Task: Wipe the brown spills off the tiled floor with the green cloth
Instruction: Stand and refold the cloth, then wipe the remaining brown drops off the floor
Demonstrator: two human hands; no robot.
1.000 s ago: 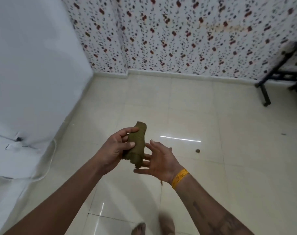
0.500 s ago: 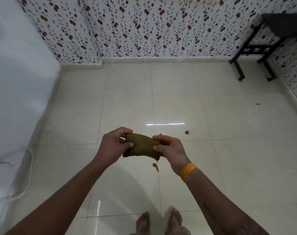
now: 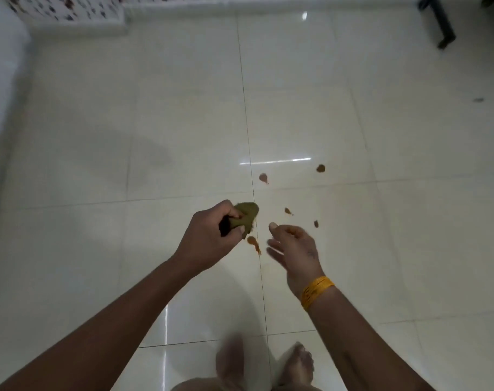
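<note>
My left hand [image 3: 209, 235] is closed around the bunched olive-green cloth [image 3: 247, 213], held in the air above the cream tiled floor [image 3: 155, 136]. My right hand [image 3: 293, 249] hangs beside it with fingers spread and nothing in it; a yellow band sits on its wrist. Several brown spills dot the tiles: an orange-brown streak [image 3: 253, 243] just below the cloth, a blob [image 3: 263, 178] by the tile joint, a rounder spot [image 3: 320, 168] farther right, and two small drops [image 3: 288, 211] [image 3: 316, 223] near my right hand.
My bare feet [image 3: 296, 365] stand at the bottom edge. A black furniture leg [image 3: 443, 26] is at the top right, with a small dark speck [image 3: 478, 100] on the floor below it. A white surface [image 3: 0, 80] runs along the left; the speckled wall [image 3: 70, 9] lies ahead.
My right hand has let go of the cloth, which my left hand alone now holds. The view has tilted down to the floor, bringing more spills into sight.
</note>
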